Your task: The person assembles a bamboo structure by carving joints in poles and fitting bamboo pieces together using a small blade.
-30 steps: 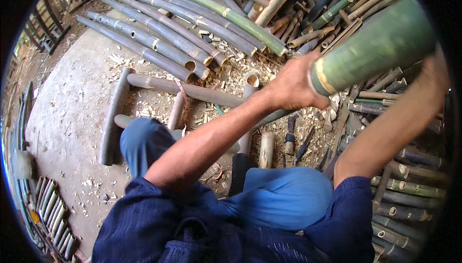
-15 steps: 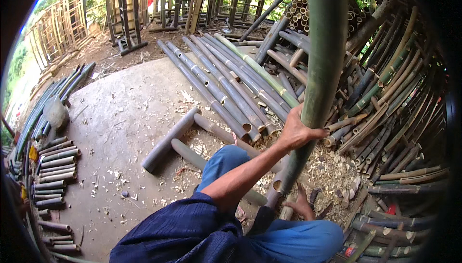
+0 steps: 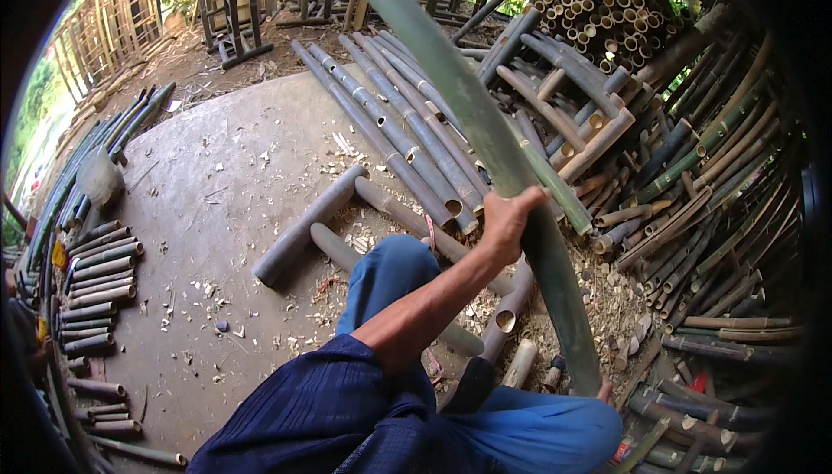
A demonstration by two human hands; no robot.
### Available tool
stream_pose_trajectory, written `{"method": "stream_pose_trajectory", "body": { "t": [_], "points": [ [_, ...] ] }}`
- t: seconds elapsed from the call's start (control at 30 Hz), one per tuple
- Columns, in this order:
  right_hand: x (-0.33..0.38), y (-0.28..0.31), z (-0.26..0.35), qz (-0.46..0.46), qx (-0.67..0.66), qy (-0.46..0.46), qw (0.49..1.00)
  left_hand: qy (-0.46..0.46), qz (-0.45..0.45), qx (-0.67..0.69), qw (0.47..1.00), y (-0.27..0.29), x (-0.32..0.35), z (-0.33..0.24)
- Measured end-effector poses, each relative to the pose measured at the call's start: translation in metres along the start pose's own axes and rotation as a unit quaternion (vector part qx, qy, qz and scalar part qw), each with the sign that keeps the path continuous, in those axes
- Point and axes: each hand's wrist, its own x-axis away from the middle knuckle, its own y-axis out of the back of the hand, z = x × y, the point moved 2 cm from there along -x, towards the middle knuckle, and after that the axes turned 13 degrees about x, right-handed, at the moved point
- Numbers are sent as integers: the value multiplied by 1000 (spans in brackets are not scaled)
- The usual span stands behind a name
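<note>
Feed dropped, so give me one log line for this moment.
left hand: gripping green pole, tilted | right hand: at pole's lower end, mostly hidden | short pieces on slab

No packages, signs or screens are showing

Only small coloured scraps are lying about: a yellow tag (image 3: 58, 255) far left of the left grip (image 3: 505, 224), and a red scrap (image 3: 698, 383) lower right among bamboo; their kind is unclear.

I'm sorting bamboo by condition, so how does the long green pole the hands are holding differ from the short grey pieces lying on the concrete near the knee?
The long green bamboo pole is held tilted, raised off the ground by the left hand; the short grey bamboo pieces lie flat on the concrete slab. The pole is fresh green and far longer; the pieces look dull grey and cut short. Both are round bamboo.
</note>
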Motion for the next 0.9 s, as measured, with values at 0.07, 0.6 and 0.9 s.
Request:
{"method": "stream_pose_trajectory", "body": {
  "t": [0.07,0.6,0.9],
  "points": [
    [-1,37,-3,-7,22,33,999,45,-74,22,996,8,-5,-1],
    [-31,113,125,73,115,136,981,111,-299,-167,933,115,-76,69],
    [-122,-11,122,156,15,148,976,-85,-132,-356,921,103,-84,43]
  ]
}}
